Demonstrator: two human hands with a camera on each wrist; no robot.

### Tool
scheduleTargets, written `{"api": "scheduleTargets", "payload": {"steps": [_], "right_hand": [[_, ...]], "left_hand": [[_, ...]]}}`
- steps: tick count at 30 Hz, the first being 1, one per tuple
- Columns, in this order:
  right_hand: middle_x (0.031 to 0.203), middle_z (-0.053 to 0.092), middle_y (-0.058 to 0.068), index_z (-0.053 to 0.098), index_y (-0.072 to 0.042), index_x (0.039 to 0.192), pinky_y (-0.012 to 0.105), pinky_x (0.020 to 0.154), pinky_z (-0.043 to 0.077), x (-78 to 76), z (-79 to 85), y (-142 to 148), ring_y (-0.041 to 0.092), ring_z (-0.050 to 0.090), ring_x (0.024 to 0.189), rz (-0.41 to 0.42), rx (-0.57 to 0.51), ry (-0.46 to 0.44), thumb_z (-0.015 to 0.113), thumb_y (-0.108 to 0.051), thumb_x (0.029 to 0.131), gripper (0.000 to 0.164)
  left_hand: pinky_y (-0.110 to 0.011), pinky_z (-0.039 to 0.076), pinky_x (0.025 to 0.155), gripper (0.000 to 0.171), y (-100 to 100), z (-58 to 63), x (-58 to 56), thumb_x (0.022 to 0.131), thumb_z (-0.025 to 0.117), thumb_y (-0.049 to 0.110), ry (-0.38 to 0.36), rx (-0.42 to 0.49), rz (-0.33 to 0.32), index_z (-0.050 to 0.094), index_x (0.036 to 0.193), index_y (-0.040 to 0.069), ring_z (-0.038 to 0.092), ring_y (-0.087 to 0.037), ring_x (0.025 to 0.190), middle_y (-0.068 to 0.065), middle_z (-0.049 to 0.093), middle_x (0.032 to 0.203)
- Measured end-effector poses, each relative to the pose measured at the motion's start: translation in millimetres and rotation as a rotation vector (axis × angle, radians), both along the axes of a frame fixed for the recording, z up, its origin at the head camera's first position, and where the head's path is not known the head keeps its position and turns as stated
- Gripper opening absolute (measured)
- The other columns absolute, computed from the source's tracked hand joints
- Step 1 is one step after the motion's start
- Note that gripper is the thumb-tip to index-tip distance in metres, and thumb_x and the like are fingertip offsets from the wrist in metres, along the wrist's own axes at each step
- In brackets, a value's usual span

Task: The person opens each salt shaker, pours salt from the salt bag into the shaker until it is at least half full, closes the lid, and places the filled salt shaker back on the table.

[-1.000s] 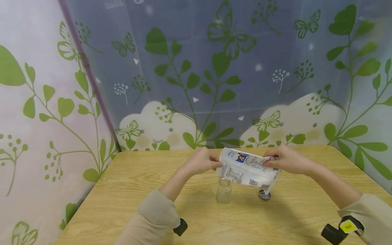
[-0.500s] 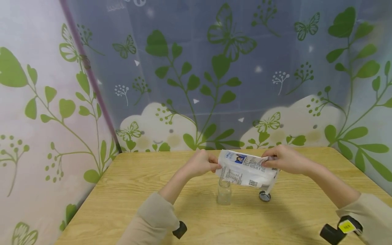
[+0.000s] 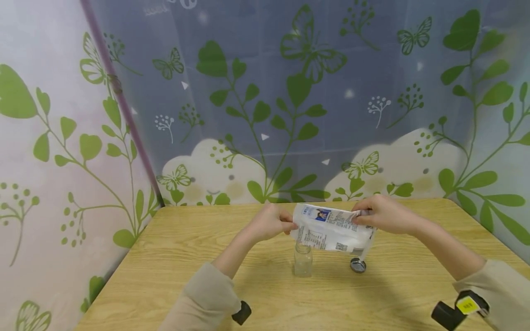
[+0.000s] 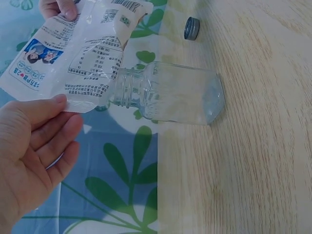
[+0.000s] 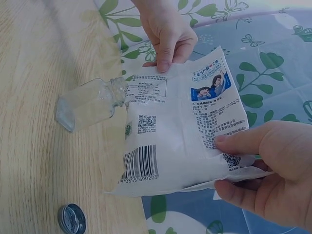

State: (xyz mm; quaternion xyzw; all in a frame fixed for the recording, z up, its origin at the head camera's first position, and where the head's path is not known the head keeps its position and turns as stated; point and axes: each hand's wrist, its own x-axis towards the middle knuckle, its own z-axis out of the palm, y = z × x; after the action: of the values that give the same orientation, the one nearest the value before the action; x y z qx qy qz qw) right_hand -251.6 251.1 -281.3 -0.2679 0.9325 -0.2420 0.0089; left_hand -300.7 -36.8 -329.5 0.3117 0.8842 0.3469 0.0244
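Observation:
Between both hands hangs a white printed salt bag (image 3: 336,230), tilted over a clear glass jar (image 3: 303,261). With thumb and fingers, my left hand (image 3: 271,224) pinches the bag's left corner beside the jar's mouth. At the other end, my right hand (image 3: 383,215) grips the bag's upper right part. The jar stands upright on the table, and a pale layer shows at its bottom (image 4: 213,100) in the left wrist view. The bag's edge overlaps the jar's mouth in the wrist views; any flow from it cannot be made out.
A round metal lid (image 3: 358,265) lies on the wooden table (image 3: 273,303) to the right of the jar, just below the bag's lower corner. A patterned cloth backdrop (image 3: 248,92) rises behind the table's far edge.
Both hands have shifted slightly left with the salt bag, so a little more of the lid shows. Jar and lid stay in place on the table.

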Motion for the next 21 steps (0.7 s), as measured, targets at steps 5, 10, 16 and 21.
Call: {"api": "scheduleTargets", "payload": {"steps": [5,10,16,21], "right_hand": [[0.078,0.063,-0.006,0.070,-0.008,0.096,0.027,0.054,0.041,0.1,0.7,-0.7,0.009,0.048,0.059,0.010,0.006,0.009,0.062,-0.014,0.087,0.013],[0.076,0.063,-0.006,0.070,-0.007,0.095,0.027,0.052,0.041,0.2,2.4,-2.0,0.009,0.047,0.056,0.011,0.011,0.019,0.063,-0.013,0.086,0.013],[0.079,0.064,-0.005,0.070,-0.008,0.096,0.027,0.053,0.041,1.0,5.4,-3.8,0.009,0.048,0.058,0.010,0.024,0.023,0.063,-0.014,0.086,0.013],[0.081,0.064,-0.004,0.070,-0.008,0.096,0.027,0.053,0.041,1.7,6.8,-5.2,0.009,0.048,0.058,0.016,0.025,0.020,0.063,-0.014,0.086,0.013]], "left_hand": [[-0.020,0.035,0.050,0.010,-0.1,0.1,1.6,0.083,0.068,0.014,0.002,0.003,0.005,0.074,0.080,0.006,0.049,-0.008,0.055,0.001,0.065,0.065],[-0.020,0.034,0.049,0.009,-0.6,-0.9,1.0,0.082,0.069,0.013,0.008,0.017,0.000,0.074,0.080,0.006,0.049,-0.008,0.054,0.000,0.066,0.065],[-0.019,0.033,0.048,0.010,-1.5,-1.9,0.5,0.082,0.068,0.013,0.021,0.030,-0.006,0.074,0.078,0.006,0.047,-0.007,0.052,0.000,0.065,0.064],[-0.019,0.032,0.047,0.010,-2.4,-3.0,0.6,0.082,0.068,0.012,0.028,0.041,-0.012,0.074,0.076,0.006,0.046,-0.007,0.051,-0.001,0.065,0.063]]}}
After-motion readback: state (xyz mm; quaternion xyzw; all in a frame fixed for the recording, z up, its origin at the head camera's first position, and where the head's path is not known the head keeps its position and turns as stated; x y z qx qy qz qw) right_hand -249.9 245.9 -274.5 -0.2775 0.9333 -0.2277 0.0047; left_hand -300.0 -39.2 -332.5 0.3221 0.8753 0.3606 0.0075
